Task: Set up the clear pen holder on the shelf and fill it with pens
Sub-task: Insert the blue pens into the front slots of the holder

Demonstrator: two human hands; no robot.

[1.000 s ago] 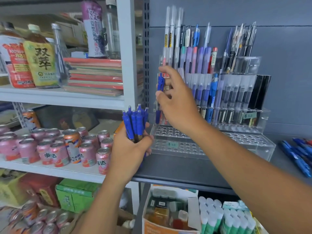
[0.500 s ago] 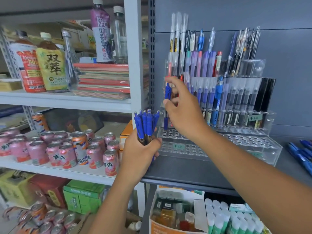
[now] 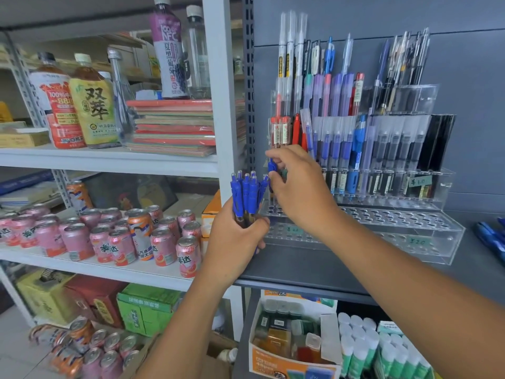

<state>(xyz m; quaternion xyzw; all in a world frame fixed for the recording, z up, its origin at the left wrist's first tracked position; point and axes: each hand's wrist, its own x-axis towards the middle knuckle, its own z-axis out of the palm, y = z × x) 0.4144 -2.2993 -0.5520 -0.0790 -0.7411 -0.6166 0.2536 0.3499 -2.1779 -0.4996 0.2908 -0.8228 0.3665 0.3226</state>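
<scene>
Head view is showing a clear pen holder (image 3: 410,222) standing on a dark grey shelf (image 3: 314,269), backed against the rear panel, with its left end near the shelf's left edge. Its upper tiers are carrying upright rows of pens in white, purple, red, blue and black, while the two front tiers are showing rows of open holes and small green price tags.

The left hand (image 3: 235,242) is gripping a bundle of blue pens (image 3: 247,192) in its fist, with their clip ends pointing up. It is hovering at the shelf's front left corner, just beside the holder's left end. The right hand (image 3: 297,192) is reaching in from the right and pinching a single blue pen (image 3: 272,166) between thumb and fingertips. It is holding this pen roughly upright over the left end of the holder, in front of a cluster of red pens. The hand is hiding the pen's lower part, so whether its tip is sitting in a hole cannot be told.

A few loose blue pens (image 3: 489,236) are lying at the shelf's right edge. On the white shelving to the left, pink and orange cans (image 3: 120,242) are standing in rows, and above them drink bottles (image 3: 93,110) and a stack of notebooks (image 3: 175,127) are sitting. Below the grey shelf, white-capped glue sticks (image 3: 363,348) are standing beside an open box (image 3: 289,359).
</scene>
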